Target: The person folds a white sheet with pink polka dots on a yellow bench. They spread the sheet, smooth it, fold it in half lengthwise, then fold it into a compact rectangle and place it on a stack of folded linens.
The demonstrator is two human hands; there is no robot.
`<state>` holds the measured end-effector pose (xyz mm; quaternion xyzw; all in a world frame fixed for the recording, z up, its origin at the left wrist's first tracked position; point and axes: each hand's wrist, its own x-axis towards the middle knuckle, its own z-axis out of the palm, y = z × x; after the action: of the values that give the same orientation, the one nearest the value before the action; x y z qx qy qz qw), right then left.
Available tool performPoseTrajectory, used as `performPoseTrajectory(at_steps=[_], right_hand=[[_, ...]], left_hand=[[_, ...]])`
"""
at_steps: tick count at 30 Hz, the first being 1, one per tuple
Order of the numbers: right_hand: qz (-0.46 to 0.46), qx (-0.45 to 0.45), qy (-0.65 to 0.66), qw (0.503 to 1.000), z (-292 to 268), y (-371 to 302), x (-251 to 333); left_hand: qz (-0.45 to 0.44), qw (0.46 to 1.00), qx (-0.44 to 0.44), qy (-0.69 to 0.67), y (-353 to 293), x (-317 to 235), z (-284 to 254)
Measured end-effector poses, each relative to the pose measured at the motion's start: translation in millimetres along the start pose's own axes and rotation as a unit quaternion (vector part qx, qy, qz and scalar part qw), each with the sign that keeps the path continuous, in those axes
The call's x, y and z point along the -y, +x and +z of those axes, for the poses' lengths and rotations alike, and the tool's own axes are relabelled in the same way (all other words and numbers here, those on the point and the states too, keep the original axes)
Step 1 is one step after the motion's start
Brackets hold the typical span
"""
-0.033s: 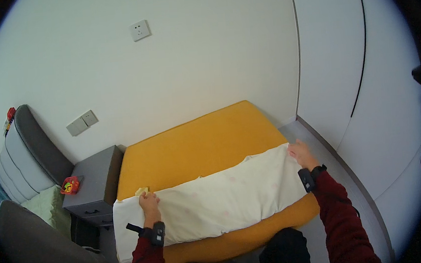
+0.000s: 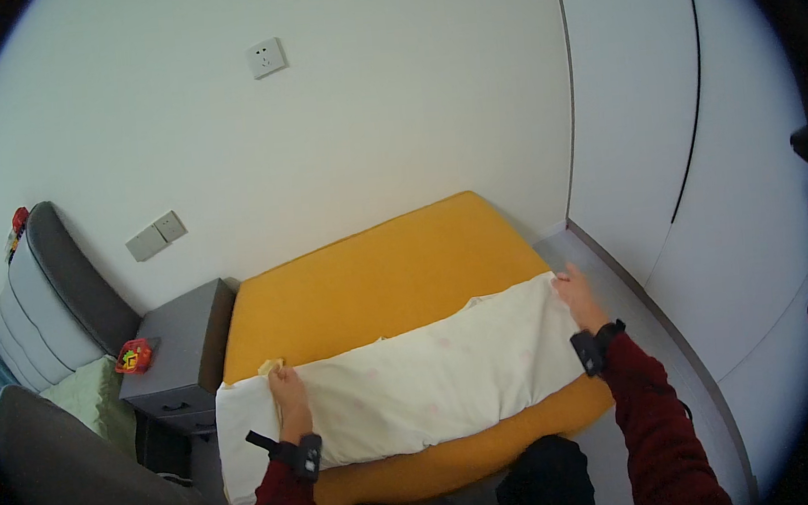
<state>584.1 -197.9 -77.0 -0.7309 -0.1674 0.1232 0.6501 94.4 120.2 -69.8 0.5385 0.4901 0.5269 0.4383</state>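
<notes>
Head view: white cloth (image 2: pixel 414 385), long & folded, lies across the near edge of a yellow mattress (image 2: pixel 377 274), lower centre of frame, running from lower left up toward centre right. Its left end hangs over the mattress corner at lower left. Faint pale marks on the fabric, too small to tell what.

Left hand (image 2: pixel 287 395) rests on the cloth's upper edge near the left end, fingers curled down on the fabric; can't tell if it pinches or only presses. A small yellowish bit (image 2: pixel 269 366) sits just beside it on the mattress. Right hand (image 2: pixel 579 300) is at the cloth's right end, centre right, fingers spread flat on the edge, touching, no closed grasp visible. Both wrists carry dark bands; sleeves dark red.

Outward: grey nightstand (image 2: pixel 179 351) just left of the mattress, w/ a red & yellow toy (image 2: pixel 133 355) on its left corner. Grey padded headboard (image 2: pixel 47 300) at far left. White wall behind w/ socket (image 2: pixel 266 58) upper centre-left & switch plate (image 2: pixel 156 235) lower down. White curved panels (image 2: pixel 693 182) fill the right side.
</notes>
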Motion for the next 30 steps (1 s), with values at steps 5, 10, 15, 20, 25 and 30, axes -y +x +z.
performPoseTrajectory(at_steps=[5, 10, 15, 20, 25, 30], right_hand=[[-0.322, 0.038, -0.396, 0.859, 17, -110, 15], [-0.209, 0.015, -0.542, 0.814, -39, -128, 3], [-0.138, -0.075, -0.410, 0.899, -116, -116, -14], [-0.065, 0.000, -0.426, 0.902, -120, -128, -23], [-0.175, -0.052, -0.327, 0.927, -108, -117, -16], [-0.194, -0.059, -0.379, 0.903, -122, -111, -5]], left_hand=[[0.361, 0.855, 0.288, 0.236, -120, -17, 14], [0.289, 0.746, 0.375, 0.468, -158, -36, -19], [0.304, 0.762, 0.326, 0.471, -163, -38, -85], [0.431, 0.707, 0.280, 0.486, -170, -34, -122], [0.457, 0.705, 0.235, 0.488, -146, -32, -128], [0.486, 0.716, 0.206, 0.457, -141, -27, -137]])
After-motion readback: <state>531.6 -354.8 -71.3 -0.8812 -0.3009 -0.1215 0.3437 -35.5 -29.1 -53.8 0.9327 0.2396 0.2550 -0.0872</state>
